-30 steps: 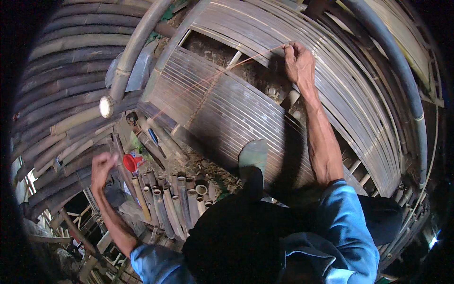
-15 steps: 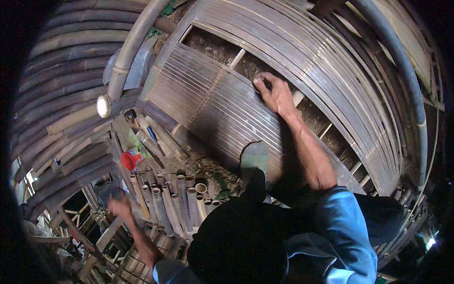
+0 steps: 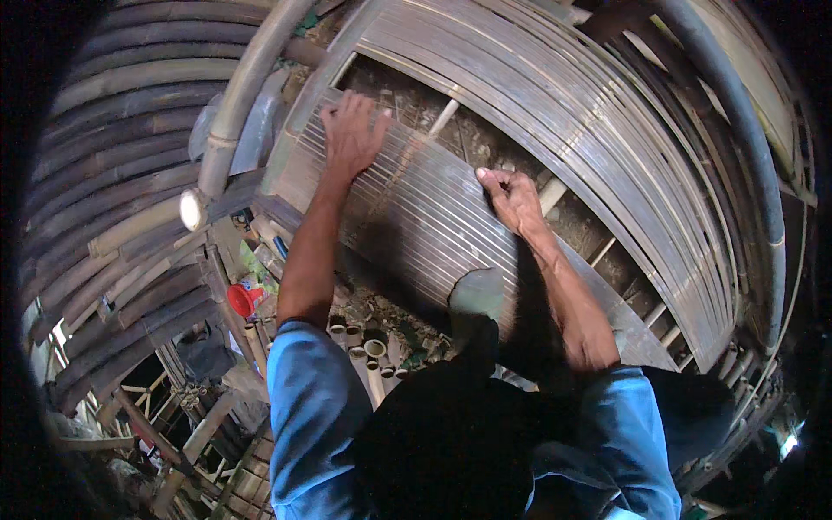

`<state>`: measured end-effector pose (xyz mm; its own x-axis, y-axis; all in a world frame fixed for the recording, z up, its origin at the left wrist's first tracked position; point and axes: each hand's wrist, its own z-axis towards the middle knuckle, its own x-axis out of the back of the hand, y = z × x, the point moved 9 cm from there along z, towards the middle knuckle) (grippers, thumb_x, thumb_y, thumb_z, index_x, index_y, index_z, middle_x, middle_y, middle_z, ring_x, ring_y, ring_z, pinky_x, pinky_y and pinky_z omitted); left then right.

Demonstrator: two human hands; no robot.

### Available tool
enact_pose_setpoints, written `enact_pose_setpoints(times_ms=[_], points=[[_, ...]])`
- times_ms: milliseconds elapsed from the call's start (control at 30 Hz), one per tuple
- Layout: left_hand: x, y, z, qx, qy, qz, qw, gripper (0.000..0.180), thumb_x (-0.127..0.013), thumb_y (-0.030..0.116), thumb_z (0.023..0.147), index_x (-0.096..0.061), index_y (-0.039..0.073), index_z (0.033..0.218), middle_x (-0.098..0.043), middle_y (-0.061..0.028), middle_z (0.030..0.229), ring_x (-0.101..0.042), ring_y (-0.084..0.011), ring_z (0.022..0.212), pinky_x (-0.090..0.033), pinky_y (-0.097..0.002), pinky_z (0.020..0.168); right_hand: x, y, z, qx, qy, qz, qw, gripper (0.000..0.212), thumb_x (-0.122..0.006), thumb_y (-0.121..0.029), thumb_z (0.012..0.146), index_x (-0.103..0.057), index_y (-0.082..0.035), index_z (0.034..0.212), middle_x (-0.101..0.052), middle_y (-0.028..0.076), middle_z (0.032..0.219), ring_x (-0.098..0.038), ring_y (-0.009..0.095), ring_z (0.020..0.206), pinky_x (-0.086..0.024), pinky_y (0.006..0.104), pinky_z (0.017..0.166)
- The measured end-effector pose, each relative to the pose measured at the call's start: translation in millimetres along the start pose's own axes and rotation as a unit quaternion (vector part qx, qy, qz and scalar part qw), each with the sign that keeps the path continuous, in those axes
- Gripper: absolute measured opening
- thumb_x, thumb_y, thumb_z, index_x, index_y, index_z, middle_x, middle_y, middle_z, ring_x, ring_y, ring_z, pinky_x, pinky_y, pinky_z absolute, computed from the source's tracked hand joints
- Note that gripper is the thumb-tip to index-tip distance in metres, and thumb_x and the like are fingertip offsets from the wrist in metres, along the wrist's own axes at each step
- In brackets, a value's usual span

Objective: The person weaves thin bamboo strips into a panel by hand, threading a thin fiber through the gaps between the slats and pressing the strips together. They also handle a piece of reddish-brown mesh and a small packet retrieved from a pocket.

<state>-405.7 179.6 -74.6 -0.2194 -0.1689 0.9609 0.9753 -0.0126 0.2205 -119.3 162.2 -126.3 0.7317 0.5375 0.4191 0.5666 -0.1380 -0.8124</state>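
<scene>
Beneath both my hands lies a platform of narrow bamboo slats [image 3: 433,204], greyish brown with pale lines between them. My left hand [image 3: 354,134] rests palm down near its far left corner, fingers spread. Farther right, my right hand [image 3: 513,201] is closed at the platform's far edge, thumb and curled fingers pinching the outermost bamboo slat [image 3: 452,165]. Beyond that edge runs a long gap with soil below, bridged by pale crossbars [image 3: 445,117]. Another band of curving bamboo slats [image 3: 520,78] lies past the gap. My foot [image 3: 477,295] stands on the near slats.
Thick bamboo poles [image 3: 147,113] are stacked at left, with an upright pole [image 3: 238,95] beside the platform. A red funnel-like object [image 3: 245,300] and several cut bamboo tubes [image 3: 374,348] are at the lower left. A large dark pole [image 3: 763,173] curves along the right.
My left hand has come up from the lower left onto the far left of the slats. My right hand has shifted slightly right and nearer, still pinched at the edge.
</scene>
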Motion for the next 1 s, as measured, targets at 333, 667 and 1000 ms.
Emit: enact_pose_setpoints(times_ms=[333, 667, 1000], points=[[27.7, 50.7, -55.6, 0.020, 0.180, -0.093, 0.979, 0.042, -0.080, 0.029, 0.077, -0.065, 0.006, 0.109, -0.063, -0.0114, 0.114, -0.055, -0.0343, 0.116, -0.037, -0.0534, 0.102, 10.2, 0.3, 5.1, 0.004, -0.016, 0.001, 1.000, 0.043, -0.062, -0.043, 0.095, -0.075, -0.003, 0.102, -0.070, 0.024, 0.082, -0.069, 0.032, 0.074, -0.052, 0.0417, 0.073], [15.0, 77.0, -87.7, 0.082, 0.196, 0.021, 0.977, 0.009, -0.066, 0.014, 0.089, -0.061, 0.007, 0.093, -0.062, -0.0131, 0.106, -0.058, -0.0357, 0.101, -0.044, -0.0473, 0.088, 7.0, -6.1, 5.4, 0.056, 0.002, -0.033, 0.998, 0.049, -0.058, -0.049, 0.095, -0.075, -0.003, 0.099, -0.070, 0.025, 0.082, -0.070, 0.035, 0.077, -0.052, 0.0418, 0.077], [35.9, 25.1, -176.9, 0.342, -0.042, -0.151, 0.926, 0.023, -0.070, 0.023, 0.087, -0.064, 0.001, 0.089, -0.066, -0.0181, 0.090, -0.065, -0.0365, 0.084, -0.050, -0.0477, 0.076, 8.8, -8.4, 2.2, 0.038, -0.002, -0.006, 0.999, 0.048, -0.060, -0.049, 0.093, -0.075, -0.003, 0.097, -0.068, 0.026, 0.078, -0.069, 0.036, 0.075, -0.052, 0.0437, 0.075]])
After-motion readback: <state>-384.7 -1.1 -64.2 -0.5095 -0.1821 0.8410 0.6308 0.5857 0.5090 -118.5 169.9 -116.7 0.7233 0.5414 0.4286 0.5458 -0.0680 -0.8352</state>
